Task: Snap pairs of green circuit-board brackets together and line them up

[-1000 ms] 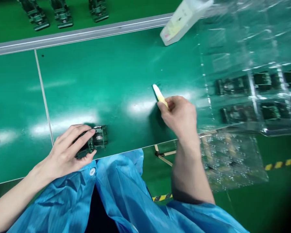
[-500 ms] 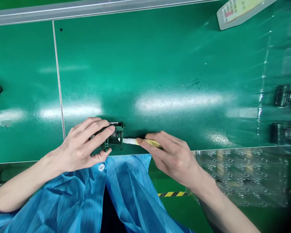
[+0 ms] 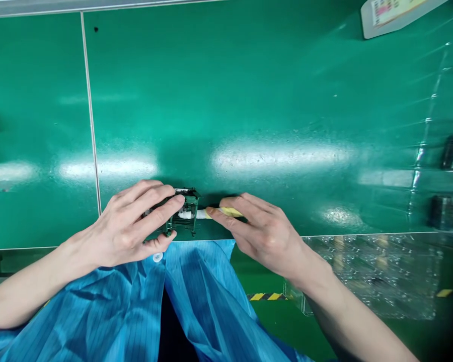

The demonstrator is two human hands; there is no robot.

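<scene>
1. Two hands work close together at the module. The left hand (image 3: 126, 221) clasps a green circuit-board module (image 3: 186, 211), fingers across its top and thumb at its near side.
2. The right hand (image 3: 266, 234) pinches a yellow-wrapped stick (image 3: 228, 212) between thumb and fingers, its white tip (image 3: 186, 214) reaching into the module's side.
3. A firm left grip and a level, unhurried stick would best keep that tip from snagging on the components.
4. The module sits at the near edge of the desk (image 3: 249, 100), left of centre, just above a blue smock (image 3: 198, 296).
5. Towards the right edge, a clear plastic tray (image 3: 426, 151) holds dark modules. A white labelled box (image 3: 396, 15) lies at the far right corner.
</scene>
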